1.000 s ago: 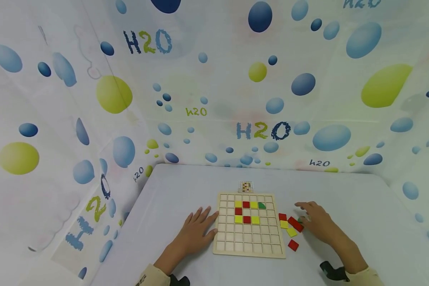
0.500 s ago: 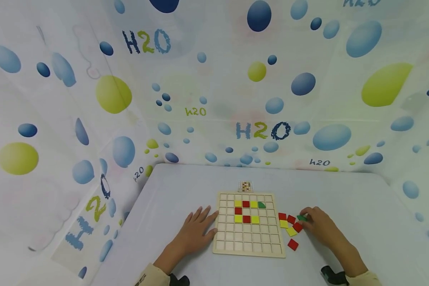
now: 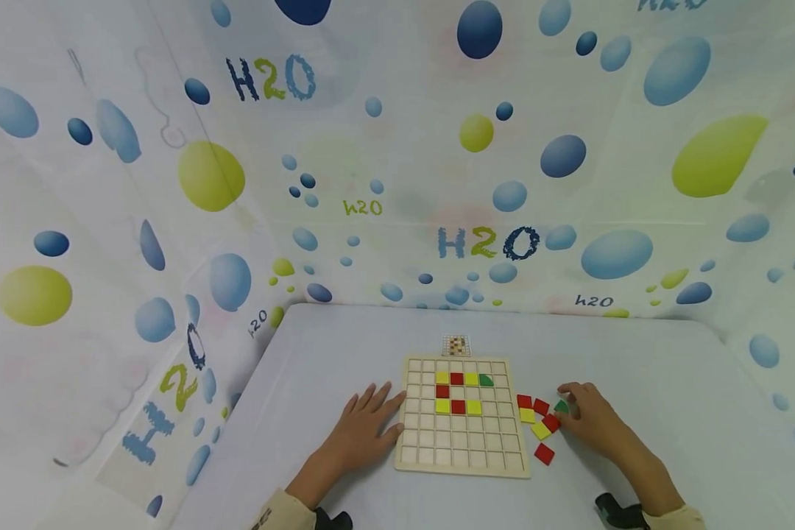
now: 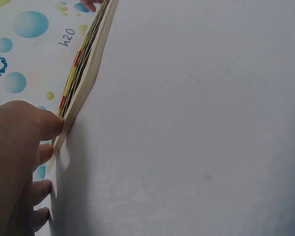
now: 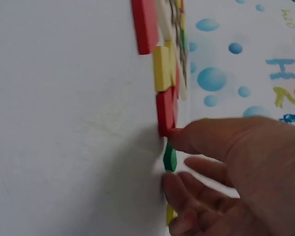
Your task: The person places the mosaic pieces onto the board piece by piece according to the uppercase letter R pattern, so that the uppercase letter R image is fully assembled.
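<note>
My left hand (image 3: 364,430) lies spread on the table beside the wooden grid board (image 3: 460,442). In the left wrist view its thumb (image 4: 51,124) touches the board's side edge. My right hand (image 3: 592,416) is low over the loose tiles right of the board, thumb and fingers bent around a green tile (image 3: 561,406) with a curved edge. In the right wrist view that green tile (image 5: 170,158) sits between thumb and fingertips; a firm grip is not clear. The thumb is against a red tile (image 5: 164,113). Several red and yellow tiles and one green tile (image 3: 486,380) fill cells of the board.
Loose red tiles (image 3: 545,453) and yellow tiles (image 3: 541,431) lie between the board and my right hand. A small printed pattern card (image 3: 456,345) lies at the board's far edge. Beyond the white table (image 3: 344,331) hangs a patterned curtain (image 3: 411,147).
My right hand has come down with its fingers drawn in. Two red tiles that lay together are now apart. The green tile has come into view and turned. The left hand stays put.
</note>
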A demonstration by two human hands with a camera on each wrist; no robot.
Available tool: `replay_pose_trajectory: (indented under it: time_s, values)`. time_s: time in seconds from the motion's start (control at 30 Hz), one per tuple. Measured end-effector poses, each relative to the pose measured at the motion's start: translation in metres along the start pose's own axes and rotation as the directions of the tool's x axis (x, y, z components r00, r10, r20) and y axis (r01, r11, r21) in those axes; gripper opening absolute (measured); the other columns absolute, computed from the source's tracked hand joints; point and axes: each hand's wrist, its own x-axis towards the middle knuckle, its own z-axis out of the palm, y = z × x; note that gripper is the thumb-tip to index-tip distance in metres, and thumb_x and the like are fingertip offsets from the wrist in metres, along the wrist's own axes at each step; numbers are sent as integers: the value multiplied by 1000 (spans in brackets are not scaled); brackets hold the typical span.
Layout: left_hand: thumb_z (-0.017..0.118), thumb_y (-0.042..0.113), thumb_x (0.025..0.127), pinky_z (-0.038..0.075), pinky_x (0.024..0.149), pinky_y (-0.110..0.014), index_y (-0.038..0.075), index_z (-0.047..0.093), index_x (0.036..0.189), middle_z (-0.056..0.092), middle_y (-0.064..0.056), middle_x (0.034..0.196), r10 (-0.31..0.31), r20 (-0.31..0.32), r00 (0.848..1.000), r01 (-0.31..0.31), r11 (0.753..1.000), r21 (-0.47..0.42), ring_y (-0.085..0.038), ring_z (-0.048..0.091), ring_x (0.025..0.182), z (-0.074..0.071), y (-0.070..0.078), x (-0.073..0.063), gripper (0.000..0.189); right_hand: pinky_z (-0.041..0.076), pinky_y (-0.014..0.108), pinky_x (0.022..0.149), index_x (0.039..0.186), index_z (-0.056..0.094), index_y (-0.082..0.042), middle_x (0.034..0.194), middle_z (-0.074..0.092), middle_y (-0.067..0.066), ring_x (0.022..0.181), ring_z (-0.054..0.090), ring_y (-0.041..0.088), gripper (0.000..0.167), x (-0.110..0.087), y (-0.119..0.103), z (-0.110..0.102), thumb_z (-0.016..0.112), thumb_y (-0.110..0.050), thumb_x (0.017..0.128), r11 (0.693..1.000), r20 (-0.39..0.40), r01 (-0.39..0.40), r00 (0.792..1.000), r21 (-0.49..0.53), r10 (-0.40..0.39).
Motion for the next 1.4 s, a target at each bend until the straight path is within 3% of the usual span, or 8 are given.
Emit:
replay_pose_trajectory:
  time_s: [0.1, 0.17, 0.37, 0.57, 0.83, 1.0, 1.27, 1.4]
  values:
    - [52, 50, 107, 22, 125, -68, 28, 44, 163, 33, -8, 172, 1, 1, 1000, -1, 1000, -1, -39, 25, 160, 1, 0, 0, 60, 61, 40, 85, 131, 64, -1, 117, 60, 14, 94, 56, 21, 41, -1, 0, -3, 76, -4, 92, 1000, 38, 24, 999, 16, -25]
    - [52, 50, 107, 22, 125, -68, 28, 43, 163, 33, -8, 172, 2, -1, 1000, -2, 1000, 1, -39, 25, 160, 1, -1, 0, 60, 60, 42, 87, 128, 67, -4, 115, 62, 11, 95, 57, 21, 34, -1, 1, -4, 74, -3, 94, 999, 47, 33, 998, 9, -33]
    - [51, 51, 107, 22, 125, -68, 28, 42, 163, 33, -7, 173, -3, -3, 1000, 3, 1000, 11, -39, 24, 161, 1, -1, 0, 61, 60, 43, 85, 120, 68, -2, 100, 60, 8, 89, 57, 21, 29, -1, 2, -4, 79, -10, 94, 998, -16, 30, 999, -51, -31]
    - [51, 50, 107, 22, 125, -68, 27, 44, 163, 34, -8, 172, 1, -8, 1000, -1, 1000, 4, -39, 25, 160, 0, 0, 0, 61, 60, 51, 92, 115, 68, 0, 111, 60, 16, 94, 59, 26, 28, -2, 3, -2, 80, -12, 93, 999, -48, 9, 999, -51, -11]
    - [52, 49, 107, 23, 124, -69, 26, 44, 163, 34, -9, 172, 4, -12, 1000, -4, 1000, 0, -40, 25, 160, 0, 0, -1, 61, 60, 39, 82, 115, 68, 1, 102, 59, 13, 88, 55, 21, 30, -4, 3, 4, 81, -15, 93, 999, -14, -31, 999, -39, 31]
    - [52, 50, 107, 23, 124, -69, 26, 44, 163, 34, -9, 172, 9, -15, 1000, -10, 1000, -3, -40, 26, 160, 0, 0, -1, 61, 59, 39, 83, 113, 67, -1, 101, 58, 9, 90, 55, 21, 25, -7, -3, -1, 79, -13, 94, 1000, 33, -12, 999, -21, 13]
    - [52, 49, 108, 22, 125, -69, 26, 44, 163, 34, -9, 172, 7, -6, 1000, -7, 1000, -10, -40, 25, 160, 0, -1, -1, 60, 56, 32, 73, 114, 66, 1, 104, 57, 14, 88, 55, 22, 27, -2, -19, 6, 78, -15, 96, 997, -36, -77, 996, 11, 78]
    - [51, 50, 108, 21, 125, -68, 27, 43, 163, 33, -8, 172, 7, -6, 1000, -7, 1000, -9, -39, 24, 161, 1, -2, -1, 61, 56, 28, 71, 117, 67, -1, 110, 57, 16, 88, 55, 21, 29, 2, -35, 18, 78, -16, 96, 998, -57, -59, 997, 33, 61]
